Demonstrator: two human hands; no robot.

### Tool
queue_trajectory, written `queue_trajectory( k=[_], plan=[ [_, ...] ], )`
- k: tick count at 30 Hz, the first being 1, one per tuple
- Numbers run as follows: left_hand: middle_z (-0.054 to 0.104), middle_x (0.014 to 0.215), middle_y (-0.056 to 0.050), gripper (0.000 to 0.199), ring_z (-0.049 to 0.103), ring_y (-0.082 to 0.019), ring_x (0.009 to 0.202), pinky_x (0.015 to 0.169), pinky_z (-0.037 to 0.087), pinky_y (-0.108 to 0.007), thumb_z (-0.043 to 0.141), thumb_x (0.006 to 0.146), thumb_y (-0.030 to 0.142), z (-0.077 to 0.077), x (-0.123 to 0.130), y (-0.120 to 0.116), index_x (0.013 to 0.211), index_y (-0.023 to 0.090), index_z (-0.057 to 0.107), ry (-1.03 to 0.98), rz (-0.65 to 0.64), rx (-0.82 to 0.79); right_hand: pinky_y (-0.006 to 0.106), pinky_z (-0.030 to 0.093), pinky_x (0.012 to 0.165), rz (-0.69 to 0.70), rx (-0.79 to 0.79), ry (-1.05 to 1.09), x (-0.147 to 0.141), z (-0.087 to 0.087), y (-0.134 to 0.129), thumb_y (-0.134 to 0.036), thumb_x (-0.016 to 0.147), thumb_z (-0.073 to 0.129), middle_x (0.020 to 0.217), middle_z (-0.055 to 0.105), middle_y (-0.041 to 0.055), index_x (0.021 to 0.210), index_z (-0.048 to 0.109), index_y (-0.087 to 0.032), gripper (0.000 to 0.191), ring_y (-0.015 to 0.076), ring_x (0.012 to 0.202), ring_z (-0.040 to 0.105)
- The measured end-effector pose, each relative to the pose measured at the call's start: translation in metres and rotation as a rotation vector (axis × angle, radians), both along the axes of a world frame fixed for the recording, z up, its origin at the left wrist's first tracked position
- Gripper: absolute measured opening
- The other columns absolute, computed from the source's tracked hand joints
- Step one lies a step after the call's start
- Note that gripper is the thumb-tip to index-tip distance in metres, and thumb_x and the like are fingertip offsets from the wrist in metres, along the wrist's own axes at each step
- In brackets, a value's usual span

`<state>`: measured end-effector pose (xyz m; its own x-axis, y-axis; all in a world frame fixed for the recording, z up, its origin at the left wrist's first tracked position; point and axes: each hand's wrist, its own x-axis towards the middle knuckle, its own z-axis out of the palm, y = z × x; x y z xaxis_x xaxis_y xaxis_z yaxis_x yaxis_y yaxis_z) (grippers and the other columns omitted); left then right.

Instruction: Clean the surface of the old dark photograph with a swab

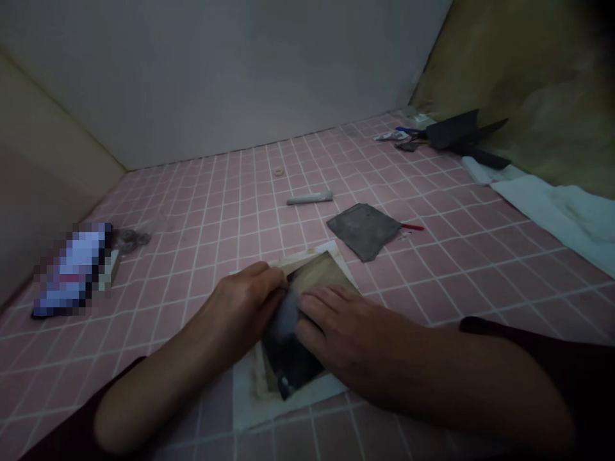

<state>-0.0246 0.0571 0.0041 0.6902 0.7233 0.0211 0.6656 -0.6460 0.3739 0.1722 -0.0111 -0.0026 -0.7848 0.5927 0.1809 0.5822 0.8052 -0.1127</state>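
Note:
A dark picture-like sheet [288, 352] lies on a larger white sheet [245, 400] with brownish stains, on the pink checked cloth. My left hand [252, 301] is at the dark sheet's upper left edge, fingers curled together; what they pinch, if anything, is hidden. My right hand [336, 326] rests on the sheet's right side with its fingers bent and pressed together. Whether something lies beneath its fingertips cannot be seen. The area between both hands is blurred.
Beyond the hands lie a grey square cloth [365, 230], a red stick [413, 226], a grey rod [310, 198] and a small ring [278, 171]. A phone [72, 272] stands left. Dark tools [454, 131] and white paper [557, 211] are at right.

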Motion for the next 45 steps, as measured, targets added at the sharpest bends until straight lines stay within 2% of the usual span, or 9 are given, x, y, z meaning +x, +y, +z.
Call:
queue_trajectory(
  k=[8,12,14,18,25,28,32,39,45],
  plan=[
    [0.059,0.095,-0.003,0.019,0.059,-0.012,0.082,0.069,0.049,-0.023,0.045,0.096,0.018,-0.009,0.006,-0.002,0.099,0.020,0.064,-0.131,-0.092,0.040,0.045,0.045,0.089,-0.011,-0.013,0.013,0.000,-0.002,0.002,-0.014,0.093,0.041,0.101,0.059,0.0154,0.101,0.059,-0.009,0.021,0.0280,0.096,0.052],
    [0.060,0.092,-0.001,0.019,0.059,-0.013,0.081,0.068,0.048,-0.025,0.046,0.094,0.018,-0.007,0.006,-0.002,0.108,0.022,0.058,-0.045,0.015,0.064,0.045,0.047,0.086,-0.004,-0.032,0.030,0.000,-0.001,0.002,-0.014,0.093,0.041,0.097,0.058,0.0135,0.100,0.059,-0.011,0.020,0.0269,0.090,0.052],
    [0.059,0.086,0.000,0.008,0.058,-0.013,0.077,0.067,0.046,-0.025,0.048,0.093,0.019,-0.006,0.009,-0.001,0.095,0.019,0.056,-0.081,0.014,0.075,0.045,0.046,0.087,-0.015,-0.035,0.041,-0.001,0.000,0.002,-0.015,0.093,0.040,0.098,0.059,0.0145,0.100,0.059,-0.011,0.021,0.0272,0.091,0.052],
    [0.053,0.080,0.001,0.019,0.053,-0.011,0.071,0.062,0.042,-0.024,0.046,0.096,0.021,-0.004,0.008,-0.001,0.079,0.018,0.054,-0.046,-0.019,0.107,0.045,0.046,0.087,-0.019,-0.046,0.037,0.000,0.001,0.002,-0.015,0.094,0.038,0.098,0.058,0.0148,0.099,0.059,-0.011,0.022,0.0269,0.090,0.051],
    [0.058,0.089,-0.001,0.013,0.057,-0.013,0.078,0.065,0.045,-0.024,0.045,0.095,0.017,-0.006,0.009,-0.001,0.097,0.019,0.057,-0.030,-0.018,0.089,0.045,0.045,0.090,-0.036,-0.022,0.051,0.000,-0.002,0.000,-0.016,0.095,0.038,0.098,0.056,0.0125,0.100,0.057,-0.012,0.020,0.0277,0.093,0.051],
    [0.057,0.084,0.001,0.005,0.056,-0.012,0.076,0.066,0.044,-0.025,0.048,0.094,0.020,-0.004,0.008,0.001,0.091,0.020,0.052,-0.058,0.022,0.109,0.044,0.046,0.088,-0.034,-0.024,0.042,0.000,-0.001,0.000,-0.017,0.094,0.040,0.098,0.056,0.0122,0.099,0.057,-0.013,0.019,0.0274,0.091,0.051],
    [0.056,0.082,0.001,0.013,0.055,-0.011,0.069,0.059,0.042,-0.023,0.045,0.094,0.017,0.004,0.000,-0.002,0.090,0.020,0.057,0.077,0.000,0.050,0.042,0.047,0.084,-0.030,-0.019,0.048,0.000,-0.001,0.000,-0.014,0.093,0.041,0.097,0.056,0.0114,0.099,0.057,-0.013,0.018,0.0257,0.088,0.051],
    [0.057,0.098,-0.002,0.019,0.059,-0.011,0.080,0.066,0.048,-0.021,0.047,0.094,0.015,-0.004,0.003,-0.004,0.106,0.020,0.061,-0.061,-0.074,0.071,0.043,0.046,0.087,-0.029,0.006,0.022,-0.002,-0.004,-0.002,-0.017,0.094,0.041,0.100,0.058,0.0137,0.099,0.058,-0.011,0.018,0.0276,0.093,0.052],
    [0.059,0.091,0.000,0.019,0.058,-0.012,0.074,0.065,0.046,-0.024,0.047,0.095,0.017,-0.003,-0.003,-0.007,0.109,0.021,0.058,0.015,-0.050,0.117,0.040,0.047,0.078,-0.020,0.020,-0.007,-0.002,0.000,-0.012,-0.014,0.092,0.041,0.097,0.057,0.0128,0.099,0.059,-0.009,0.019,0.0257,0.087,0.052]
  ],
)
